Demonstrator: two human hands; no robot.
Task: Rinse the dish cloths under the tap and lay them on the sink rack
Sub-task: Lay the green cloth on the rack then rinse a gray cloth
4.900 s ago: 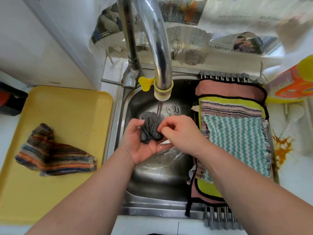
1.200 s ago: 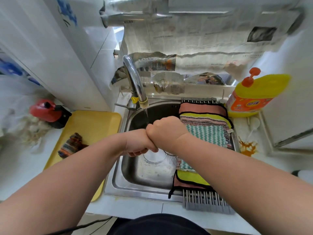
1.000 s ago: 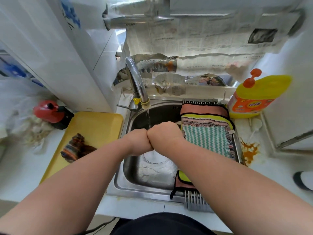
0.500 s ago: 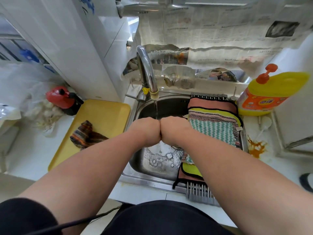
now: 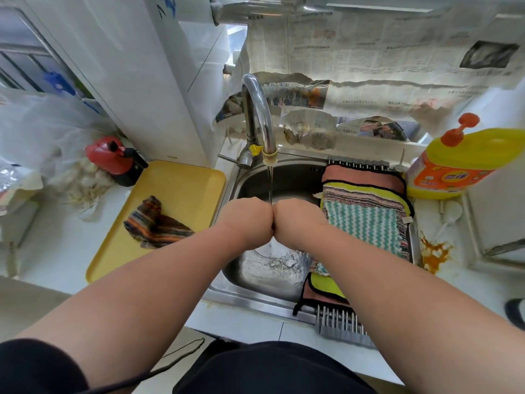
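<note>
Fingers of both hands are curled under and out of sight, so I cannot tell what they hold. Left hand point(image 5: 247, 223) and right hand point(image 5: 298, 223) are closed fists, knuckles touching, under the running tap point(image 5: 261, 118). Laid cloths point(image 5: 366, 223) run front-to-back along the sink's point(image 5: 255, 297) right edge. The striped cloth point(image 5: 154, 226) lies crumpled, set diagonally, on the yellow tray point(image 5: 181, 186).

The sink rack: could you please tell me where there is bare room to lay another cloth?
On the sink rack only the near slats, this side of the stacked cloths, lie bare; its middle is crowded. The yellow tray is bare beyond the striped cloth, toward the red container.
</note>
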